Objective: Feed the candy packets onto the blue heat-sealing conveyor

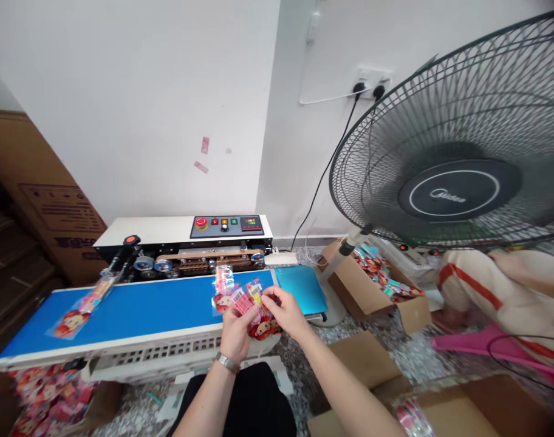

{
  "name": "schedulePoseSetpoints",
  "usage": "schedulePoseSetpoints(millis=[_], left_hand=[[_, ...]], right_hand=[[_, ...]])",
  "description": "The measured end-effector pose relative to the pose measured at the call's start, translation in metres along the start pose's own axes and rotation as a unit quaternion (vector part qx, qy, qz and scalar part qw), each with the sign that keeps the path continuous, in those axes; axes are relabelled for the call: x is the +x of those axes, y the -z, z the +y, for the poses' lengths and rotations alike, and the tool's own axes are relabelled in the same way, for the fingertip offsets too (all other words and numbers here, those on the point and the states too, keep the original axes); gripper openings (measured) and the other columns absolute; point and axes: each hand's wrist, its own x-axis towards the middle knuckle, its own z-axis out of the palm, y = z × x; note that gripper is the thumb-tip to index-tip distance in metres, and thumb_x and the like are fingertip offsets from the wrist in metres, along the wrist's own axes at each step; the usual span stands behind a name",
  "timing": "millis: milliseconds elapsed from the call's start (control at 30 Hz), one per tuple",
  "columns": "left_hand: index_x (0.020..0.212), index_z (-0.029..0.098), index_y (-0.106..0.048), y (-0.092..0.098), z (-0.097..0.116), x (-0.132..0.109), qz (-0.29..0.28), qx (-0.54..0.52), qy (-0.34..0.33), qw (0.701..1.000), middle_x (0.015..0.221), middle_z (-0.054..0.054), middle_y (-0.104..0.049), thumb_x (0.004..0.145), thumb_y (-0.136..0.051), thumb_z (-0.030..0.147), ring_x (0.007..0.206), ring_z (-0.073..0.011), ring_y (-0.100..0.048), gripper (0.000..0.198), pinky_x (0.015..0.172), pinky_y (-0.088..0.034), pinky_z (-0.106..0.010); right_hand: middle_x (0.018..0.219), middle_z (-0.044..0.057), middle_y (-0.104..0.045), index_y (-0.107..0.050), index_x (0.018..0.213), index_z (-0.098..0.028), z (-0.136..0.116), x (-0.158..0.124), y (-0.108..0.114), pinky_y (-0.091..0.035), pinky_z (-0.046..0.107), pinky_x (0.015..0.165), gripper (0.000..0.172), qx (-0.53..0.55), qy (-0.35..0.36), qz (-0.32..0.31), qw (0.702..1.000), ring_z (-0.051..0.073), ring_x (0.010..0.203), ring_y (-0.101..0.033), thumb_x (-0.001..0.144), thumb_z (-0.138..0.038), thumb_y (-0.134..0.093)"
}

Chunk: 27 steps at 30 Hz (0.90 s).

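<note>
My left hand (235, 334) is closed around a small fan of colourful plastic packets (241, 301) printed with barcodes and a cartoon figure. The fingertips of my right hand (286, 311) pinch the edge of a packet with a yellow label (255, 294) in the same bunch. Just behind my hands, a clear packet (223, 280) lies on the blue belt (167, 304), its top end at the sealing rollers. Farther left, another packet (74, 317) with a red-haired cartoon figure rests on the belt.
The band sealing machine (144, 229) stands against the wall, its control panel (226, 226) lit. A large fan (454, 188) stands at right, beside a seated person (500, 279). Cardboard boxes with packets (390, 276) sit on the floor, and more packets (49, 397) lie at lower left.
</note>
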Motion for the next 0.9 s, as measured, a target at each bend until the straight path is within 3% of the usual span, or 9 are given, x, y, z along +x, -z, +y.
schedulePoseSetpoints(millis=[100,200,333,500,667,800,900], left_hand=[[0.084,0.014,-0.068,0.002,-0.002,0.000,0.011,0.047,-0.019,0.999,0.081,-0.003,-0.072,0.055,-0.081,0.024,0.071,-0.0144,-0.064,0.033,0.072,-0.049,-0.027],[0.082,0.012,-0.068,0.004,-0.001,-0.001,-0.021,0.101,-0.019,0.994,0.075,-0.004,-0.071,0.057,-0.080,0.025,0.062,-0.0129,-0.061,0.031,0.063,-0.048,-0.025],[0.081,0.012,-0.067,0.004,0.001,-0.003,-0.047,0.093,0.009,0.995,0.073,-0.004,-0.071,0.058,-0.079,0.025,0.061,-0.0127,-0.061,0.028,0.062,-0.048,-0.025],[0.082,0.011,-0.068,0.003,0.002,-0.003,-0.059,0.077,0.018,0.995,0.078,-0.006,-0.072,0.057,-0.080,0.022,0.067,-0.0148,-0.063,0.030,0.067,-0.049,-0.027],[0.080,0.011,-0.068,0.004,0.000,-0.004,-0.062,0.077,0.016,0.995,0.074,-0.006,-0.071,0.056,-0.080,0.022,0.065,-0.0143,-0.062,0.029,0.066,-0.049,-0.026],[0.081,0.011,-0.068,0.005,0.000,-0.003,-0.067,0.088,0.015,0.994,0.074,-0.006,-0.071,0.058,-0.079,0.024,0.064,-0.0137,-0.062,0.029,0.065,-0.048,-0.026],[0.083,0.012,-0.069,0.005,-0.001,-0.002,-0.056,0.084,0.010,0.995,0.073,-0.005,-0.071,0.058,-0.079,0.025,0.062,-0.0125,-0.061,0.029,0.064,-0.048,-0.025]], right_hand=[[0.070,-0.003,-0.056,-0.057,0.091,-0.021,0.001,0.000,0.001,-0.042,0.024,0.055,0.021,0.067,-0.026,-0.019,0.997,0.010,0.059,-0.050,0.080,-0.038,-0.054],[0.084,-0.002,-0.059,-0.051,0.112,-0.025,-0.004,0.005,0.008,-0.045,0.024,0.062,0.040,0.138,-0.019,-0.042,0.989,0.011,0.069,-0.055,0.075,-0.034,-0.063],[0.086,0.000,-0.063,-0.060,0.102,-0.022,-0.013,0.010,0.019,-0.046,0.025,0.066,0.028,0.083,0.005,-0.088,0.993,0.013,0.074,-0.056,0.076,-0.032,-0.062],[0.102,0.003,-0.065,-0.062,0.108,-0.024,-0.015,0.007,0.022,-0.047,0.028,0.074,0.031,0.001,0.033,-0.091,0.995,0.015,0.083,-0.058,0.080,-0.033,-0.058],[0.089,0.004,-0.065,-0.068,0.095,-0.021,-0.021,0.003,0.024,-0.046,0.029,0.072,0.021,-0.082,0.062,-0.080,0.992,0.016,0.081,-0.059,0.082,-0.031,-0.055],[0.101,0.004,-0.065,-0.064,0.105,-0.023,-0.021,0.001,0.022,-0.047,0.029,0.076,0.028,-0.039,0.038,-0.069,0.996,0.017,0.085,-0.059,0.080,-0.033,-0.057],[0.097,0.002,-0.064,-0.059,0.110,-0.025,-0.014,-0.003,0.014,-0.048,0.030,0.076,0.034,0.044,0.003,-0.042,0.998,0.016,0.085,-0.059,0.078,-0.034,-0.060]])
